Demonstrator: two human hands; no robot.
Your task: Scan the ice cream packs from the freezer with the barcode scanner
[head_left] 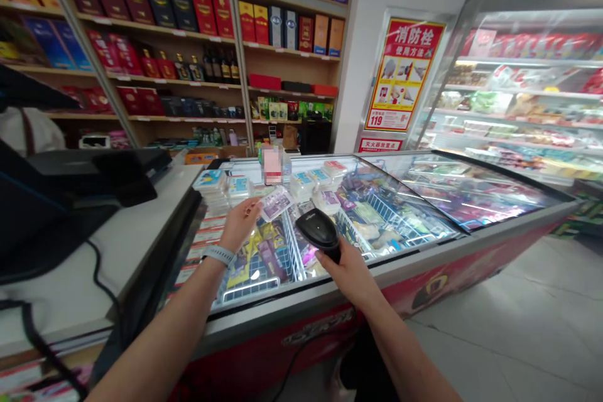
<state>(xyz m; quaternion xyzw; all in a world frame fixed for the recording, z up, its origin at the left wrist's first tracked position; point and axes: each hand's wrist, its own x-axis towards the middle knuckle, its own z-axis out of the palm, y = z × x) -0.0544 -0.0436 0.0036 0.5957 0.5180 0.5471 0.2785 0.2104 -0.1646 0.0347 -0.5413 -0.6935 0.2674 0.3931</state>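
My left hand [242, 221], with a pale band on its wrist, pinches the edge of a small flat pack with a purple-and-white printed face [277, 203]. My right hand [347, 271] is wrapped round the handle of a black handheld barcode scanner [318, 228]. The scanner's head is just right of the pack, and the two are apart. Both are above the glass top of a chest freezer [221, 320]. Beyond them, stacks of similar clear packs with blue labels [304, 179] and a stack with purple labels [328, 200] stand on the glass.
Wire baskets [293, 245] of wrapped goods show through the freezer glass. On the left is a white counter [70, 292] with black equipment [122, 169] and cables. Shelves of boxed bottles [207, 12] line the back. A lit display fridge [522, 100] is at the right, beside tiled floor [527, 301].
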